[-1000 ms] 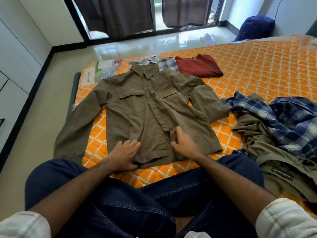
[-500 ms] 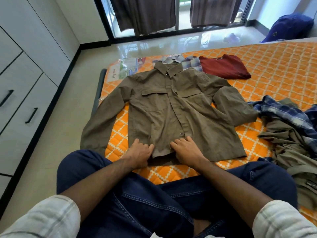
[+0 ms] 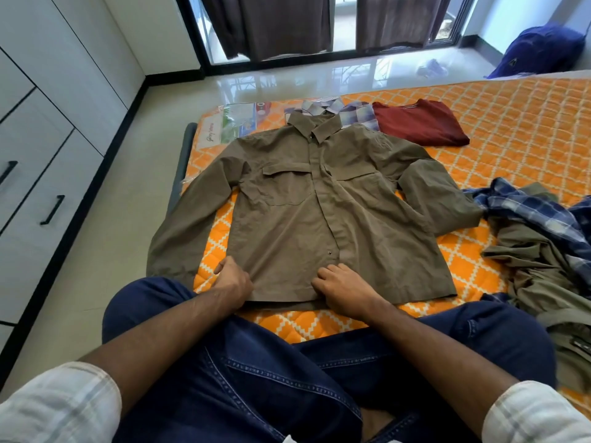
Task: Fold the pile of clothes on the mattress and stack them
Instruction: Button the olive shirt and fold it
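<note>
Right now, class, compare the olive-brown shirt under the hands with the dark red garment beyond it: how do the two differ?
The olive-brown shirt lies spread open, front up, sleeves out; the dark red garment is already folded into a compact block. The shirt shows a collar, placket and chest pockets; the red one shows only a plain neckline. The left hand and right hand hold the shirt's hem; nothing touches the red one. Both rest on the orange quilted mattress.

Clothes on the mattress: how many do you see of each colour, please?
Olive shirt spread flat: 1
Dark red, folded: 1
Pale checked, folded: 1
Blue checked, in the pile: 1
Olive, in the pile: at least 1
Total: at least 5
</note>
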